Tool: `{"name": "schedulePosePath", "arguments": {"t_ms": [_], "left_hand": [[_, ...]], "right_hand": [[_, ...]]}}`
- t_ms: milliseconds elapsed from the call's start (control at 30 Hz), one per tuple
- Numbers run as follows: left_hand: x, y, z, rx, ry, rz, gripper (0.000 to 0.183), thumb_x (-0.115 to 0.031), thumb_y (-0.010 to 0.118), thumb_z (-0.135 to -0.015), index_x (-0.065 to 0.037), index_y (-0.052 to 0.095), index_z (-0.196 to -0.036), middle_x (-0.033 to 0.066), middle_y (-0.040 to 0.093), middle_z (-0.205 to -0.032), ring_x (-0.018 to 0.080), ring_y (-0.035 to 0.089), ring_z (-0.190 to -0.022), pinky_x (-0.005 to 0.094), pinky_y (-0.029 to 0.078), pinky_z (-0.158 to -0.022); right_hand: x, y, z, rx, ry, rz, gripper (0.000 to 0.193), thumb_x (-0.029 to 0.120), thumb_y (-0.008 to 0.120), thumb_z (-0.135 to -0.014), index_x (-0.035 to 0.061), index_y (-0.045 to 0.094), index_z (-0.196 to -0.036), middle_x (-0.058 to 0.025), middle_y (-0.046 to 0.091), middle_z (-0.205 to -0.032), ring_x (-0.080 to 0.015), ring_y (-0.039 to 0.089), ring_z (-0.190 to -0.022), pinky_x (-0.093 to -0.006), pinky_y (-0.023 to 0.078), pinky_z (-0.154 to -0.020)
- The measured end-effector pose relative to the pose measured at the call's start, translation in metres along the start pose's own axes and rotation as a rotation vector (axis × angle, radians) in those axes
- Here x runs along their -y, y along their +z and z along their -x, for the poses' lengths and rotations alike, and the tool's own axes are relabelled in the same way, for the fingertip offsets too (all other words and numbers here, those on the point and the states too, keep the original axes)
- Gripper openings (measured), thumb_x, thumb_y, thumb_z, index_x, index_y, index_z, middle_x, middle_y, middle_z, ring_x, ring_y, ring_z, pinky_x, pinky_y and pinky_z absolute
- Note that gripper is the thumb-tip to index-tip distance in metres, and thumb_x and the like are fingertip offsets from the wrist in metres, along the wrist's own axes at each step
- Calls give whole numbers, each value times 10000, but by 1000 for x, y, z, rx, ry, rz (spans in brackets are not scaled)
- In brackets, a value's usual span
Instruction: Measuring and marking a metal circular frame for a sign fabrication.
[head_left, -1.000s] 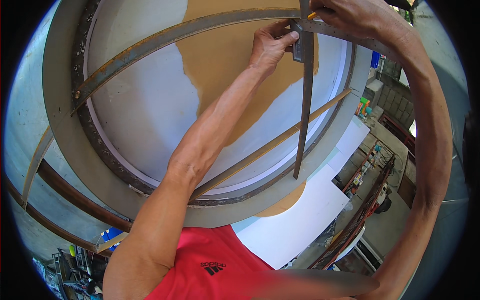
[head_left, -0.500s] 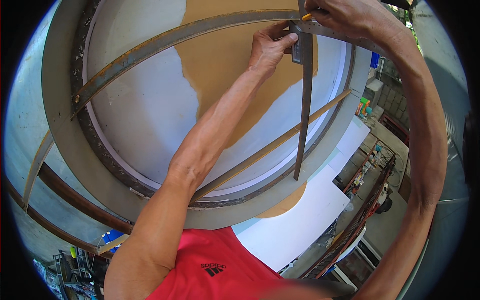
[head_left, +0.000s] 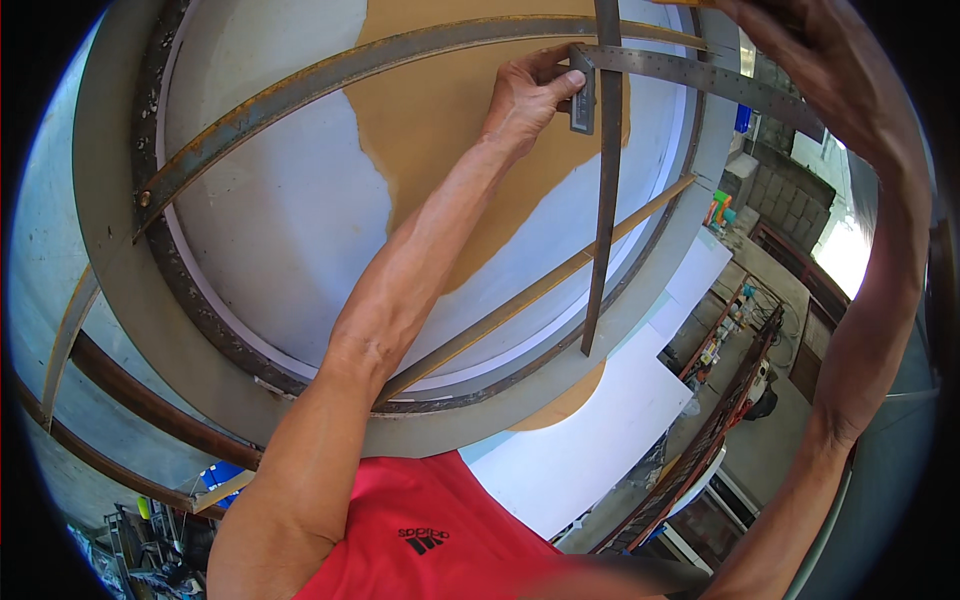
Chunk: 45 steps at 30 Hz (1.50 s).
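My left hand (head_left: pixel 530 95) grips the dark stock (head_left: pixel 583 110) of a square between thumb and fingers. The square's long steel blade (head_left: pixel 710 78), marked along its edges, reaches right past a dark flat metal bar (head_left: pixel 608 190). That bar crosses a large round frame (head_left: pixel 100 190) from the top to the lower right rim. My right hand (head_left: pixel 800 50) is at the top right, above the blade and apart from it. A slim yellow stick (head_left: pixel 680 2), like a pencil, shows at its fingers, which the upper edge partly cuts off.
A curved rusty strip (head_left: pixel 330 80) and a straight yellowish bar (head_left: pixel 500 315) also span the frame. Behind them is a white panel with a tan patch (head_left: pixel 450 130). White sheets (head_left: pixel 600 440) lie below right, near a cluttered rack (head_left: pixel 720 400).
My right hand has moved up and right, away from the crossing of bar and blade, with the yellow stick. More of the blade now shows. My left hand keeps its grip on the square.
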<state>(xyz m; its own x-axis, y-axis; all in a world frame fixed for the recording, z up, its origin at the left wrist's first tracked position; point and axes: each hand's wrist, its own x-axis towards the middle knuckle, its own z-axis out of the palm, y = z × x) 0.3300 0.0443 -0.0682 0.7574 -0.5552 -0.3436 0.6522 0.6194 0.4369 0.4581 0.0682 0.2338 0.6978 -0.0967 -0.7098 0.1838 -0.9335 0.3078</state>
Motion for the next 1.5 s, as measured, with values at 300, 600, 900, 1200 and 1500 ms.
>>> {"name": "schedulePosePath", "arguments": {"t_ms": [300, 600, 900, 1200, 1500], "left_hand": [[-26, -34, 23, 135, 22, -871, 356, 21, 623, -847, -15, 716, -1188, 188, 728, -894, 242, 685, -758, 366, 550, -729], [-45, -37, 24, 315, -84, -1029, 310, -41, 564, -944, -1, 686, -1227, 197, 736, -1086, 310, 709, -989, 391, 540, -858], [-38, -7, 19, 278, 188, -815, 397, -299, 563, -973, 3, 700, -1192, 197, 745, -991, 331, 719, -910, 407, 552, -845], [-44, 14, 30, 257, -12, -651, 484, -404, 636, -984, 13, 687, -1225, 107, 717, -879, 148, 655, -758, 310, 535, -649], [-53, 6, 51, 198, 30, -774, 497, -418, 641, -972, 67, 693, -1066, 99, 683, -794, 141, 620, -690, 300, 503, -595]], "right_hand": [[-32, 59, 18, -631, -2, 79, 173, 78, 603, -970, -20, 726, -1041, -76, 682, -792, -118, 593, -660, -279, 483, -595], [-66, 155, 39, -572, 57, -1128, 266, 176, 551, -1040, 73, 698, -1236, -31, 667, -905, -74, 617, -708, -225, 460, -618], [-31, 277, 27, -579, 407, -749, 359, 291, 717, -936, -9, 732, -1132, -59, 597, -820, -159, 643, -756, -298, 498, -673], [-16, 289, 30, -539, 393, -1318, 273, 225, 538, -1050, -5, 678, -1096, -81, 684, -747, -142, 655, -671, -282, 541, -650], [10, 284, 36, -497, 166, -1453, 217, 122, 546, -1036, -51, 675, -1055, -67, 627, -844, -146, 666, -743, -287, 551, -639]]}}
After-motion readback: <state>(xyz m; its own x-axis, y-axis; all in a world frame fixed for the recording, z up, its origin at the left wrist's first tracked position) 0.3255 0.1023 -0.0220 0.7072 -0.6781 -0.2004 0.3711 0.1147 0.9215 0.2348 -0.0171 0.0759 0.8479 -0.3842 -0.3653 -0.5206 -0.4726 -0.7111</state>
